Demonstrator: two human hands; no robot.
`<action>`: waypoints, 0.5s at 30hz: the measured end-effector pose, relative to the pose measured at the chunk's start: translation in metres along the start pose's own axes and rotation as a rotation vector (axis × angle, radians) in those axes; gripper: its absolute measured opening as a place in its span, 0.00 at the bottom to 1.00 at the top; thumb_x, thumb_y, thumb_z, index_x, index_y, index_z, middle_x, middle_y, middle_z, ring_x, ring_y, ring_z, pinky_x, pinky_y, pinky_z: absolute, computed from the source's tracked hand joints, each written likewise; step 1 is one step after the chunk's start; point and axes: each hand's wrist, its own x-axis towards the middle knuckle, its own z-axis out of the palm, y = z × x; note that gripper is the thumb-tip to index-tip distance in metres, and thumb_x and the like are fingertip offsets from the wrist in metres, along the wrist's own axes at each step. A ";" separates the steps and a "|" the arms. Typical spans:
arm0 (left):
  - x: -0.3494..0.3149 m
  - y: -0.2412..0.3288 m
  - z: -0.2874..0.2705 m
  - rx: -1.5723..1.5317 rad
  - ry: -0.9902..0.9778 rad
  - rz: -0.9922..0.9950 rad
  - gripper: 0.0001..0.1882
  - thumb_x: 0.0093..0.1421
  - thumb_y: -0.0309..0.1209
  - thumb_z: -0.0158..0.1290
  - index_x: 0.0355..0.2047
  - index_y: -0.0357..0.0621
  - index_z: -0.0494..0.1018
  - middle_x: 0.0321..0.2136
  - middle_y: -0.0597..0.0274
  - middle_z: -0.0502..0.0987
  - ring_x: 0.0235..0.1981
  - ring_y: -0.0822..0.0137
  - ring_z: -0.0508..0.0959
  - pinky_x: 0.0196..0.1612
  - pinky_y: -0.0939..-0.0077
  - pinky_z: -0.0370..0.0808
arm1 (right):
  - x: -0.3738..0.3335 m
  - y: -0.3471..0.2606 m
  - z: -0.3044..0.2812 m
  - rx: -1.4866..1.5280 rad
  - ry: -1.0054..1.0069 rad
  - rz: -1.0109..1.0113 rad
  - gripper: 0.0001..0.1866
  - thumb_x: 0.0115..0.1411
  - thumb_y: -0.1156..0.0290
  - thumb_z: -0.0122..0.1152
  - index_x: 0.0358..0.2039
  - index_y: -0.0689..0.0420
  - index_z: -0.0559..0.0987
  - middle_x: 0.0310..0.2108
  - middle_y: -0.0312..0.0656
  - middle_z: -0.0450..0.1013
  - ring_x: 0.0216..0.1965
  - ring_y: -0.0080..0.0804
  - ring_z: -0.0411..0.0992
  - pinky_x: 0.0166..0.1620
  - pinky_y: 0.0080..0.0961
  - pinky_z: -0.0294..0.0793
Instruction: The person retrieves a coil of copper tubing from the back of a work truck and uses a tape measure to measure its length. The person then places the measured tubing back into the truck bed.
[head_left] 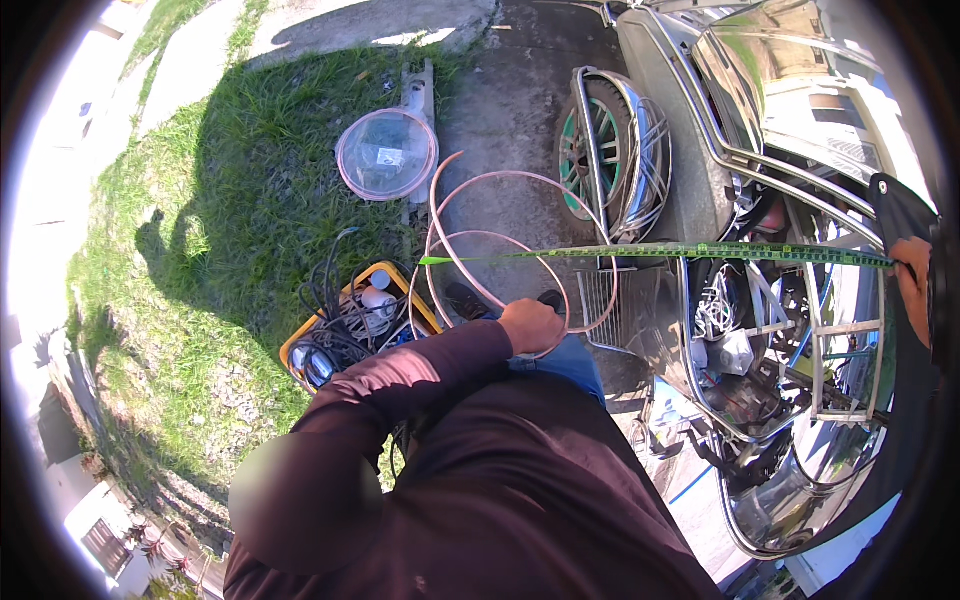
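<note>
My left hand [532, 326] is closed around a loosely looped copper tube [505, 176], below the middle of the view. The tube's loops spread above and around the fist, and one free end points up. At the far right, my right hand [912, 280] grips the near end of a green tape measure [700, 252]. Its blade stretches leftward across the view, passing over the tube's loops, and its tip hangs just left of them. Whether a tape case sits in the right hand is hidden.
On the grass lies a coil of tubing in clear plastic [388, 155]. A yellow-rimmed tote [300, 340] holds dark cables and bottles. To the right stands a metal-framed sidecar [690, 190] with a green-rimmed wheel [592, 150], beside a motorcycle [790, 480]. My shoes are partly behind the loops.
</note>
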 end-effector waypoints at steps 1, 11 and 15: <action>-0.001 0.001 0.001 -0.012 -0.013 0.000 0.17 0.67 0.42 0.50 0.33 0.45 0.84 0.32 0.49 0.85 0.34 0.43 0.86 0.37 0.48 0.83 | 0.000 0.000 -0.001 0.004 -0.010 0.002 0.09 0.62 0.72 0.56 0.35 0.61 0.82 0.31 0.55 0.77 0.37 0.58 0.77 0.44 0.49 0.75; 0.006 0.047 -0.006 0.087 0.052 0.071 0.10 0.61 0.34 0.56 0.30 0.45 0.85 0.32 0.53 0.86 0.34 0.50 0.88 0.35 0.54 0.84 | 0.011 -0.053 0.026 0.344 -0.360 -0.060 0.10 0.63 0.70 0.55 0.36 0.61 0.83 0.32 0.56 0.79 0.36 0.59 0.78 0.44 0.50 0.77; 0.016 0.067 0.004 0.135 0.043 0.074 0.10 0.60 0.34 0.58 0.30 0.45 0.86 0.32 0.53 0.87 0.34 0.50 0.88 0.35 0.55 0.84 | 0.041 -0.124 0.075 0.351 -0.260 -0.272 0.10 0.62 0.70 0.56 0.32 0.61 0.82 0.31 0.56 0.80 0.38 0.58 0.79 0.45 0.52 0.77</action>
